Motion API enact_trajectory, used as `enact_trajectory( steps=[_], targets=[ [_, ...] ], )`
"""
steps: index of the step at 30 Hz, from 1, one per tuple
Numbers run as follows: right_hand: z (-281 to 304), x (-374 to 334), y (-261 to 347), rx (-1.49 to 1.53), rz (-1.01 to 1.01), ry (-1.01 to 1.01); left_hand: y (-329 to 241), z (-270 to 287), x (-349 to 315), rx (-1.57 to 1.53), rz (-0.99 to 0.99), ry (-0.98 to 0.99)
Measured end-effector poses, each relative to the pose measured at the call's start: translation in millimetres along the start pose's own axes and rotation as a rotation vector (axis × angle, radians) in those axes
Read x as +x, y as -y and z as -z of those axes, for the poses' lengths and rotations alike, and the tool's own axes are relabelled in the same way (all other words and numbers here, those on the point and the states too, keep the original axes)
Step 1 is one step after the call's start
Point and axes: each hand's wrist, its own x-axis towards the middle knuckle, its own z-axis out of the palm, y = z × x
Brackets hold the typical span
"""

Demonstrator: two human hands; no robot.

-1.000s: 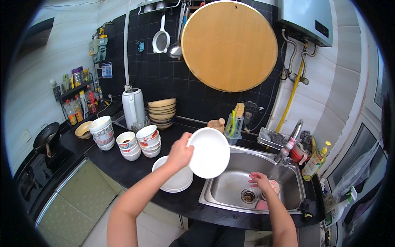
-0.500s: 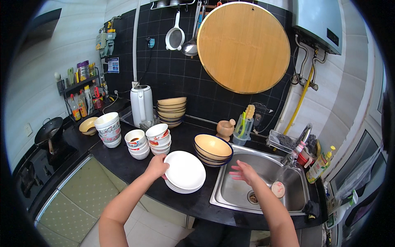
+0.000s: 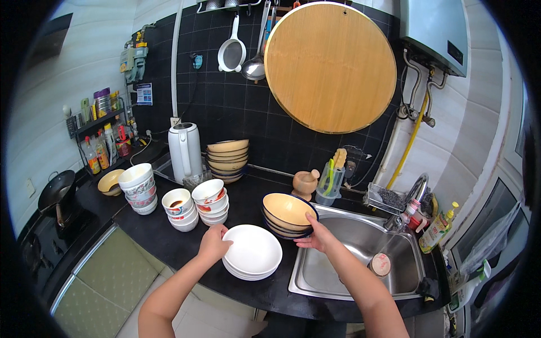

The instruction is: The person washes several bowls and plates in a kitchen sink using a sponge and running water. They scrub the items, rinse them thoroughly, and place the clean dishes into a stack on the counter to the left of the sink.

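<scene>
A small stack of white plates (image 3: 255,248) lies near the counter's front edge. My left hand (image 3: 213,244) pinches the left rim, thumb on top and the other fingers hidden under or behind it. To the right stands a stack of yellow bowls with dark blue rims (image 3: 286,210), the top one tilted toward me. My right hand (image 3: 316,235) grips these bowls at their right rim, its thumb at the top edge and its fingers lower against the side. How many bowls it holds I cannot tell.
Right of the bowls is a steel sink (image 3: 298,276) with a small round pinkish item (image 3: 380,264) inside. White patterned bowls (image 3: 209,194) stand stacked to the left. Behind are more yellow bowls (image 3: 227,147), a white kettle (image 3: 185,149) and a wooden mortar (image 3: 305,183).
My right hand has moved left from over the sink and closed on the yellow bowls' rim. My left hand stays at the plates. The view has shifted slightly.
</scene>
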Motion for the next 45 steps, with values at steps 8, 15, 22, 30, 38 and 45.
enact_trajectory(
  steps=[8, 15, 22, 30, 38, 45],
  targets=[
    [-25, 7, 9, 0.000, 0.129, -0.144, -7, 6, 9, 0.057, 0.000, 0.050],
    [-44, 64, 12, 0.033, 0.237, -0.187, 6, 0, 19, -0.016, 0.037, 0.112],
    [-61, 137, 27, -0.002, 0.286, -0.316, 3, 5, 30, -0.061, 0.059, 0.144],
    [-59, 170, 53, -0.190, 0.341, -0.539, -37, -18, 84, -0.171, -0.177, 0.115],
    [-54, 185, 52, -0.441, 0.515, -0.566, -45, -91, 187, 0.135, 0.115, 0.358],
    [-23, 222, 28, -0.580, 0.893, -0.659, -19, -125, 211, 0.179, 0.066, 0.407]
  ],
)
